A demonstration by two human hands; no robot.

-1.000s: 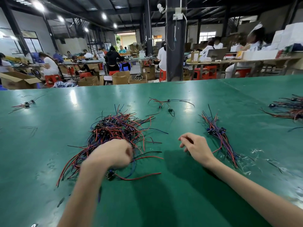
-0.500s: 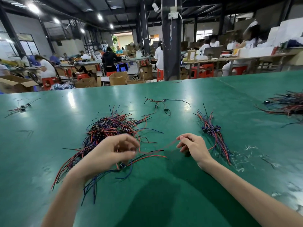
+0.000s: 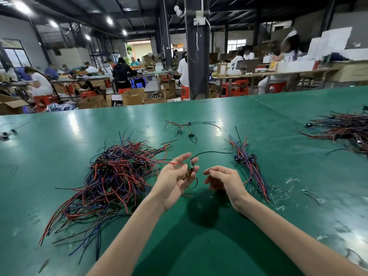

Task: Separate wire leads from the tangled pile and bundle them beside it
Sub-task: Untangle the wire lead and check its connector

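A tangled pile of red, blue and black wire leads (image 3: 115, 176) lies on the green table (image 3: 199, 246) to the left of centre. To the right of it lies a sorted bundle of leads (image 3: 249, 166). My left hand (image 3: 175, 182) is raised, palm up, just right of the pile. Its fingertips pinch one wire lead with a small green board (image 3: 190, 165); a red wire trails back to the pile and a black wire arcs toward the bundle. My right hand (image 3: 223, 180) hovers close beside it, fingers loosely curled, with nothing visible in it.
A few loose leads (image 3: 189, 128) lie farther back on the table. Another wire heap (image 3: 348, 130) sits at the far right, and small leads (image 3: 6, 134) at the far left edge. Clear plastic scraps (image 3: 294, 188) litter the table right of the bundle. People work at benches behind.
My left hand has lifted out of the pile, turned palm up and drawn one lead with a green board free. My right hand has stayed near the centre, now closer to the left.
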